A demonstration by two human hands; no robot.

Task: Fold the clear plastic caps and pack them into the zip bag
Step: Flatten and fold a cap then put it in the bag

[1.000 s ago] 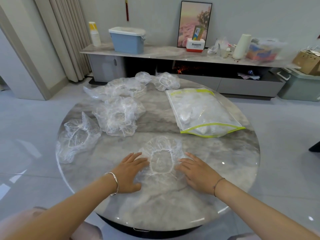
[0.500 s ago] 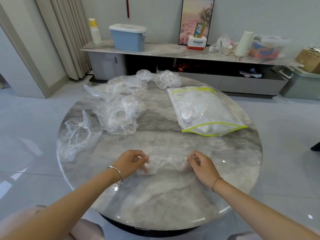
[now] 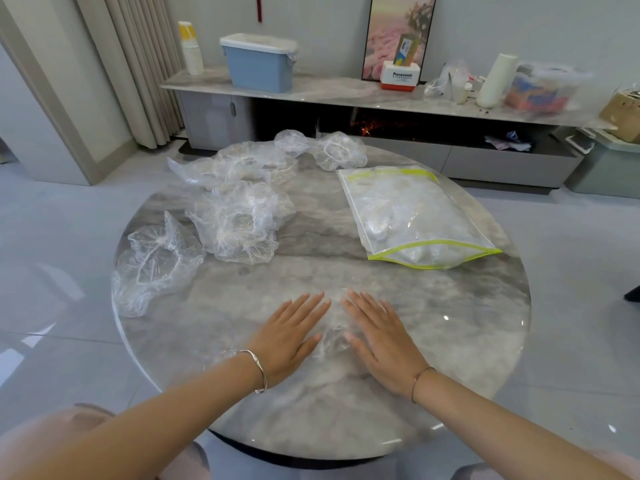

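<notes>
A folded clear plastic cap [image 3: 331, 336] lies flat on the round marble table [image 3: 450, 323], mostly covered by my hands. My left hand [image 3: 289, 332] and my right hand [image 3: 379, 336] press on it side by side, fingers straight and pointing away from me. The zip bag [image 3: 412, 218], clear with a yellow-green strip, lies at the right with folded caps inside. Several loose crumpled caps sit to the left and back: one [image 3: 156, 263] near the left edge, one [image 3: 242, 225] in the middle left, more [image 3: 239, 164] behind.
Two more caps [image 3: 337, 154] lie at the table's far edge. Behind the table runs a low grey cabinet [image 3: 346, 95] with a blue box [image 3: 259, 62], bottles and a white roll on it. Grey tiled floor surrounds the table.
The cap was spread out round a second ago. Both hands pinched its sides and folded it inward, then flattened onto it; now they lie close together pressing it down.
</notes>
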